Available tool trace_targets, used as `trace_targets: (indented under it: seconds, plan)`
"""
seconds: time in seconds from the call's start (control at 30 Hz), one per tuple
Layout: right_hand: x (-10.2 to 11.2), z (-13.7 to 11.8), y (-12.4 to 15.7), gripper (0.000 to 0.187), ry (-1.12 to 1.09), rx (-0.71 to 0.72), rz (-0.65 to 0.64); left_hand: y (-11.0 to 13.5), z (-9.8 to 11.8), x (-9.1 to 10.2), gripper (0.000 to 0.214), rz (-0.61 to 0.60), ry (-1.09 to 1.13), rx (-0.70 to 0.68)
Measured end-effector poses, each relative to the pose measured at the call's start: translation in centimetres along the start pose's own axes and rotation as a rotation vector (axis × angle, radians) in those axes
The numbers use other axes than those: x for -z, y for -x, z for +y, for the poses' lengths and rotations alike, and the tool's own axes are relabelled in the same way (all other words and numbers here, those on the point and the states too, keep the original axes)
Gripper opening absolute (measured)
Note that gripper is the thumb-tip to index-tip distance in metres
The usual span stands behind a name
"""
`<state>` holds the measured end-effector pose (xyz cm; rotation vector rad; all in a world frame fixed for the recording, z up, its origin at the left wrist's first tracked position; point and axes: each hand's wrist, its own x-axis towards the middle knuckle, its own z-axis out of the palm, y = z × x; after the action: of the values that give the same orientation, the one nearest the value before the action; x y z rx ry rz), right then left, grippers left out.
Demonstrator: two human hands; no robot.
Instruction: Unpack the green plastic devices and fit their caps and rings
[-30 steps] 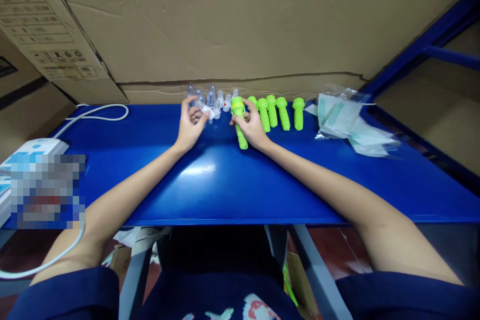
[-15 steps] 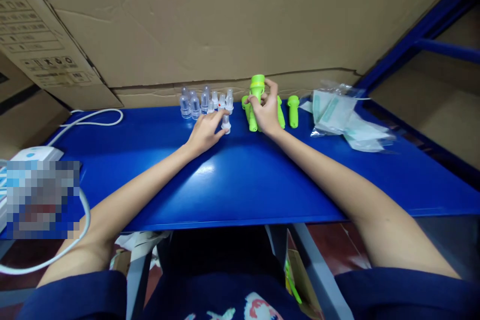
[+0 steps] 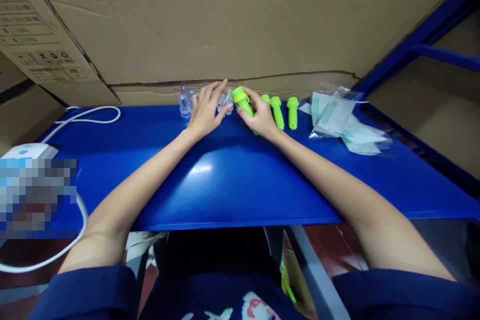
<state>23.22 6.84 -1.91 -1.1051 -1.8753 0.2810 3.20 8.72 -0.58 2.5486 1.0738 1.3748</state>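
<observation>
My right hand (image 3: 261,119) is wrapped round a lime-green flashlight (image 3: 243,100), which tilts with its wide head up and to the left. More green flashlights (image 3: 276,112) stand just right of that hand, one of them (image 3: 292,113) a little apart. My left hand (image 3: 205,112) reaches over a group of see-through plastic pieces shaped like small bottles, its fingers stretched and the thumb apart. One such piece (image 3: 185,103) shows at the left of this hand, and smaller ones (image 3: 229,102) show between thumb and fingers. Others are hidden behind the hand.
Plastic packets (image 3: 333,112) lie at the right on the blue table (image 3: 232,185). A cardboard wall (image 3: 225,25) rises along the back edge. A white power strip (image 3: 28,152) with a looping white cable (image 3: 84,115) is at the left, beside a pixelated patch.
My right hand has brought the flashlight left and lower, tilting it. My left hand has lifted its fingers and moved slightly back over the see-through pieces.
</observation>
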Motion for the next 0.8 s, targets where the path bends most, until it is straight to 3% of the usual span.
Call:
trace_targets:
  seconds: [0.17, 0.4, 0.57, 0.8]
  plan:
    - [0.6, -2.4, 0.6, 0.068, 0.171, 0.075, -0.231, -0.3, -0.4, 2.9, 0.066, -0.234, 0.171, -0.185]
    - [0.4, -4.0, 1.0, 0.062, 0.388, 0.063, -0.457, 2.2, -0.4, 4.3, 0.045, -0.385, -0.035, -0.181]
    - [-0.3, -4.0, 1.3, 0.060, 0.405, 0.096, -0.551, 3.9, -0.4, 4.5, 0.031, -0.442, 0.010, -0.144]
    - [-0.6, -4.5, 1.8, 0.060, 0.403, 0.121, -0.585, 4.8, 0.2, 5.3, 0.029, -0.476, -0.009, -0.172]
